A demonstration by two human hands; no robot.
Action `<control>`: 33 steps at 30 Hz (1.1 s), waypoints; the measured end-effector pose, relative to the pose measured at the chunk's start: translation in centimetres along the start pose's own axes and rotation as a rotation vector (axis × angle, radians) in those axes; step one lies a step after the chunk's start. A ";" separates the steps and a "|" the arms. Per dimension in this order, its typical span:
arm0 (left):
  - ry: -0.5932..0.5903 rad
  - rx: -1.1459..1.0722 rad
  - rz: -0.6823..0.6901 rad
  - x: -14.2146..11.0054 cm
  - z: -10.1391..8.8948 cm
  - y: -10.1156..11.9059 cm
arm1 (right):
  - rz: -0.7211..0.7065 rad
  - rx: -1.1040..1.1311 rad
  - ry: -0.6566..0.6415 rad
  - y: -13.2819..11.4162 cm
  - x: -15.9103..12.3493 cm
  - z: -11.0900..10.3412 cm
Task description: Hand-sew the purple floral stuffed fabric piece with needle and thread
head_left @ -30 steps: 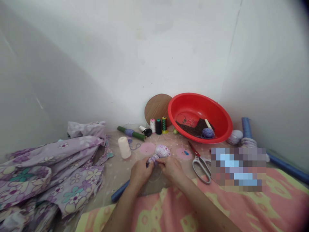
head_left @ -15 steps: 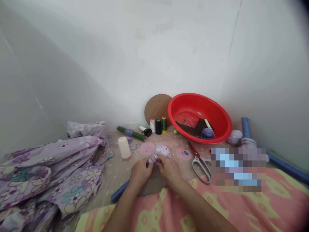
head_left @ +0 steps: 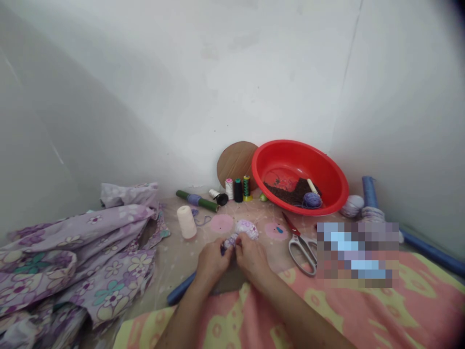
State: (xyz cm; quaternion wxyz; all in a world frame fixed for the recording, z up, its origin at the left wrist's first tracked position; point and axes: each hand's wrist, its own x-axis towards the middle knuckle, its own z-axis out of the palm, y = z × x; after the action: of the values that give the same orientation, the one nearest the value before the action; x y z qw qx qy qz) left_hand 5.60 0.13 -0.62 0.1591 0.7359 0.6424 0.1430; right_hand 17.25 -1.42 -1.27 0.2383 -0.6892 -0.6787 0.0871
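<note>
A ball of purple-and-white floral cloth (head_left: pixel 247 229) lies just beyond my hands, and a narrower bunched part of that cloth runs from it toward my left fingers. My left hand (head_left: pixel 213 261) is closed round this bunched floral cloth. My right hand (head_left: pixel 251 256) pinches at the cloth close beside it, fingers and thumb together. Something dark blue shows at my left fingertips; what it is I cannot make out. Below my left wrist a blue rod (head_left: pixel 181 288) sticks out, its upper end hidden by the hand and forearm.
Left lies a heap of floral fabric (head_left: pixel 112 271). A cream thread cone (head_left: pixel 186 223), a green stick (head_left: pixel 209 203) and several thread spools (head_left: pixel 238 190) stand or lie behind. Scissors (head_left: pixel 301 249), a red basin (head_left: pixel 339 186) and a blue tube (head_left: pixel 432 252) are right. A pink-yellow blanket (head_left: pixel 312 310) lies in front.
The floral cloth ball has shifted very slightly to the right. My fingers have moved a little on the cloth, and both hands stay close together.
</note>
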 end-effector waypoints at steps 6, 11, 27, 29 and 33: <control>-0.013 -0.068 0.058 -0.1 0.0 -0.2 | -0.086 0.060 -0.032 0.1 -0.1 0.0; -0.004 -0.153 0.083 -0.3 0.2 -0.4 | -0.148 -0.013 0.054 0.8 0.0 -1.0; 0.041 -0.011 0.082 -0.3 1.0 -0.3 | -0.416 -0.191 0.314 0.1 0.8 -0.9; 0.035 -0.007 0.082 -0.4 1.0 -0.2 | -0.412 -0.199 0.320 -0.1 0.9 -0.6; 0.047 0.017 0.076 -0.6 1.0 -0.2 | -0.377 -0.050 0.376 -0.4 1.3 -0.3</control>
State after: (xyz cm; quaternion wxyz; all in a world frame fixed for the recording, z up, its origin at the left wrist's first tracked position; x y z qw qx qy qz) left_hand 5.81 -0.52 -1.63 0.1321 0.7577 0.6186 0.1605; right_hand 17.09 -0.22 -0.58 0.3550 -0.5602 -0.7409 -0.1054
